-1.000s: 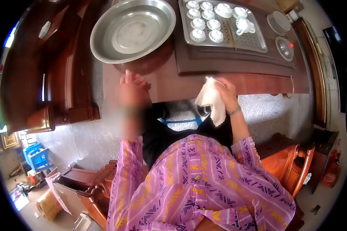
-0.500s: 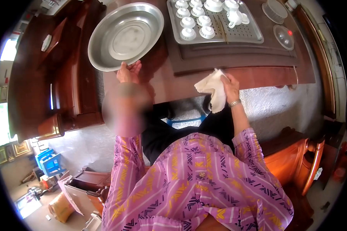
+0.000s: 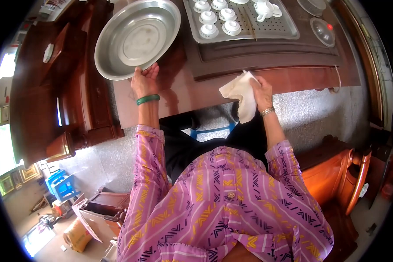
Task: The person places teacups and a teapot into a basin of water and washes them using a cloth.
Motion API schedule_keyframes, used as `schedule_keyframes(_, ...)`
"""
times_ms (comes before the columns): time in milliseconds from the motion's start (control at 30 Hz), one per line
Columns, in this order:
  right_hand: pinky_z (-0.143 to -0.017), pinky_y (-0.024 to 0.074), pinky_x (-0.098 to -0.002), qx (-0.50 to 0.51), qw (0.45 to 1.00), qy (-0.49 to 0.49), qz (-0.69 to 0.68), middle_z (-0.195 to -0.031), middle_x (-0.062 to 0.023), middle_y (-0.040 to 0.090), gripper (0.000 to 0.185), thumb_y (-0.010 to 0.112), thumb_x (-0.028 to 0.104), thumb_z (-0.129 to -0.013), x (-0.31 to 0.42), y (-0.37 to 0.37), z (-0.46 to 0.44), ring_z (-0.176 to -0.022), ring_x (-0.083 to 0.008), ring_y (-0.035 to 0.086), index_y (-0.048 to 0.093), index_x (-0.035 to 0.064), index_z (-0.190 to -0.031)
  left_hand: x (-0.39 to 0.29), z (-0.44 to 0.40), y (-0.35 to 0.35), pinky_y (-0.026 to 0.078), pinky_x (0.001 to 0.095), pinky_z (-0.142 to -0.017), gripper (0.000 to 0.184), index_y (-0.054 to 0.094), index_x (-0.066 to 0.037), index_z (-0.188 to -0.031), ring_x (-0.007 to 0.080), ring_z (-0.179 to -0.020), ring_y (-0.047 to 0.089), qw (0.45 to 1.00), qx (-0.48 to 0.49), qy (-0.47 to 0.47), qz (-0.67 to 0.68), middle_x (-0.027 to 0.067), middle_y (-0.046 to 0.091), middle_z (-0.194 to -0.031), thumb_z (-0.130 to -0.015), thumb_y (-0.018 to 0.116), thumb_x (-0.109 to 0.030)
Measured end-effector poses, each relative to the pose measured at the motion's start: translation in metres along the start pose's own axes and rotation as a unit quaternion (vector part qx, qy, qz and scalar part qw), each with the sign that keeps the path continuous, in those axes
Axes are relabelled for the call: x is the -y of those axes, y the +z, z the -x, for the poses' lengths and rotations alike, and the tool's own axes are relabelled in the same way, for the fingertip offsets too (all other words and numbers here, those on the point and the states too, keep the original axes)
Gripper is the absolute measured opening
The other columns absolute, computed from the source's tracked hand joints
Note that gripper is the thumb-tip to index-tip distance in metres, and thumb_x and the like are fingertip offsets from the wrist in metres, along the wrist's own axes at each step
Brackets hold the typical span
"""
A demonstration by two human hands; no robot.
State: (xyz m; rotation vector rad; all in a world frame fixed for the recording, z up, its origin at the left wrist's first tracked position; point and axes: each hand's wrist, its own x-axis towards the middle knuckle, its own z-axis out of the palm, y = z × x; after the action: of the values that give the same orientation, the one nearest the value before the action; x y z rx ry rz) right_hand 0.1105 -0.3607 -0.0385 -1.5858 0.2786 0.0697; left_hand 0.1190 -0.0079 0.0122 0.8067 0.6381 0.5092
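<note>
Basin [image 3: 139,46], wide and of grey metal, is at the upper left of the frame, above the left end of the table [image 3: 183,93], just beyond the left hand [image 3: 145,82], which touches its near rim. Its open mouth faces up toward the camera, and its outline looks oval, the long axis running from upper right to lower left; whether its base rests on the table cannot be told. The left hand, with a green bangle [image 3: 147,99] at the wrist, has its thumb against the rim and its fingers partly extended beside it, slightly apart.

Right of centre, the right hand [image 3: 262,92] pinches a white cloth [image 3: 245,98] between thumb and fingers, near the table's front edge. The cloth lies left of that hand, its longer part hanging toward the bottom of the frame and one corner pointing left. A watch [image 3: 267,111] circles the right wrist.

At the top centre, a perforated metal tray [image 3: 266,36] holds white cups [image 3: 208,17] and a white teapot [image 3: 263,8]. A lid [image 3: 322,32] with a red knob lies at the upper right.
</note>
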Motion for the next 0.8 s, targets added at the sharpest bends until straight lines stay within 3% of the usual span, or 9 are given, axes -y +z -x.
schedule_keyframes(167,-0.059,0.0425,-0.0203,-0.005,1.0,0.015,0.004,-0.076,-0.0009,0.06,0.02,0.061,0.015,-0.079,0.002,0.002,0.001,-0.066,-0.0054,0.051,0.061,-0.0019,-0.091,0.004,0.007,0.006,0.055,0.0447,-0.068,0.026,0.035,0.009,-0.102,0.0388,-0.076,0.06,1.0,-0.001,0.011,0.015,0.0223,0.052,-0.083,-0.09,0.039,-0.014)
schedule_keyframes(233,-0.059,0.0423,-0.02,-0.006,1.0,0.003,-0.005,-0.076,-0.0006,0.06,0.02,0.061,0.014,-0.079,-0.001,0.002,-0.001,-0.066,-0.0051,0.051,0.061,-0.002,-0.091,0.006,0.01,0.009,0.054,0.0453,-0.073,0.021,0.036,0.006,-0.097,0.041,-0.083,0.059,1.0,-0.006,0.012,0.009,0.0274,0.054,-0.087,-0.093,0.035,-0.014)
schedule_keyframes(800,-0.06,0.0428,-0.0196,0.003,1.0,0.006,-0.015,-0.077,-0.0001,0.06,0.018,0.061,0.013,-0.081,0.002,0.0,0.001,-0.067,-0.0044,0.051,0.061,-0.0017,-0.091,0.0,0.018,-0.002,0.053,0.0471,-0.075,0.018,0.039,0.006,-0.09,0.0419,-0.085,0.058,1.0,-0.021,0.016,0.004,0.0263,0.054,-0.084,-0.09,0.041,-0.012)
